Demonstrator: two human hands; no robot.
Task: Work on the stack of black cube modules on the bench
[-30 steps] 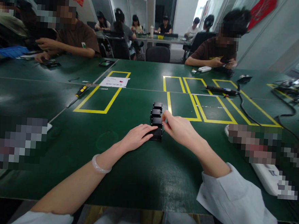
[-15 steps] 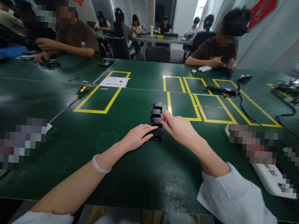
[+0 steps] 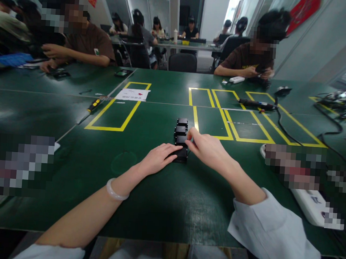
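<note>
Fingers touch black block; writing on paper unreadable.

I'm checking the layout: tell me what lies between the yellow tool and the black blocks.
Between yellow tool and black blocks, the head view shows two sides of a tape outline on the table.

In front of you on the surface are four black blocks, one yellow-and-black tool, one white paper sheet and one long black tool. You wear one bracelet.
</note>
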